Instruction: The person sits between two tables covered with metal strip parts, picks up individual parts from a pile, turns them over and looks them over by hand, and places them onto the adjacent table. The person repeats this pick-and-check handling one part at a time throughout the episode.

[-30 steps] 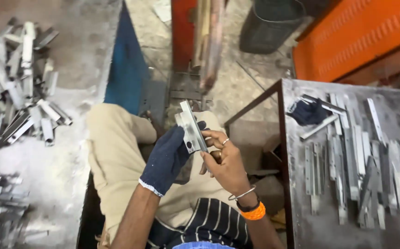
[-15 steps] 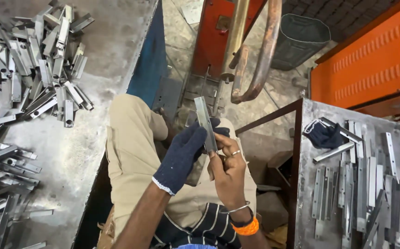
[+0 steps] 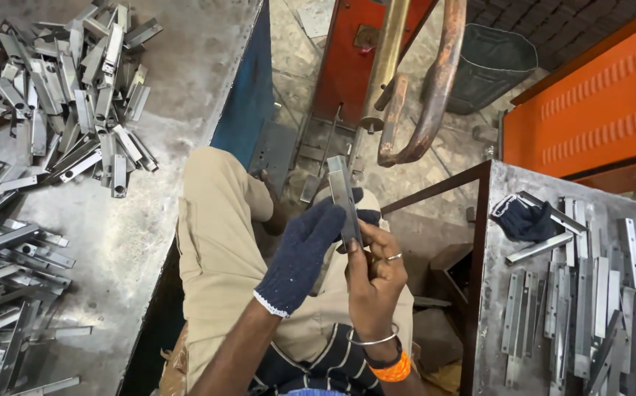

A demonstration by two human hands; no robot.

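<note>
Both hands meet over the person's lap, between two metal tables. The left hand (image 3: pixel 304 253), in a dark blue knitted glove with a white cuff, is closed around one flat grey metal bracket (image 3: pixel 344 196), which stands nearly upright with its top end above the glove. The bare right hand (image 3: pixel 373 277) pinches the lower part of the same bracket between thumb and fingers; it wears one ring, one thin metal bangle and one orange band at the wrist.

On the left table (image 3: pixel 186 95) lies a heap of short metal channel pieces (image 3: pixel 76 95), too many and too tangled to count, and below it a second spread of longer metal strips (image 3: pixel 10 293).

On the right table (image 3: pixel 494 293) flat metal strips (image 3: pixel 589 293) lie mostly lengthwise side by side, well over a dozen, the exact count unclear. One spare dark blue glove (image 3: pixel 527 218) lies crumpled at that table's near corner, touching a strip.

Ahead, one red machine frame (image 3: pixel 351 51) carries two curved copper arms (image 3: pixel 435 81), and one dark bin (image 3: pixel 497 66) stands on the floor beside an orange panel (image 3: pixel 589 95).
</note>
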